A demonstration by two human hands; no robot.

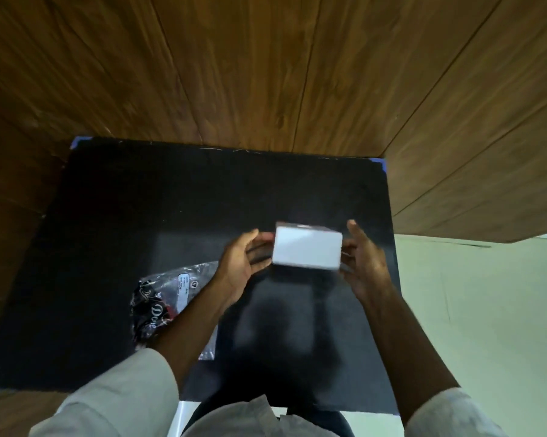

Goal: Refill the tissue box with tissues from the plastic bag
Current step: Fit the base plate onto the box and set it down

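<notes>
A white tissue box (pixel 307 250) is held above the black table top (pixel 114 241), its plain white face turned toward me; the image of it is blurred. My left hand (pixel 244 263) grips its left end with fingers curled around the side. My right hand (pixel 363 263) presses against its right end, fingers spread. A crumpled plastic bag (pixel 168 301), dark with a white label and printed lettering, lies on the table to the left, partly under my left forearm. No loose tissues show.
Wood-panelled walls (pixel 266 74) close in behind and to the right of the table. A pale floor (pixel 486 310) lies to the right. Blue tape (pixel 381 164) marks the table's far corners. My light sleeves fill the bottom of the view.
</notes>
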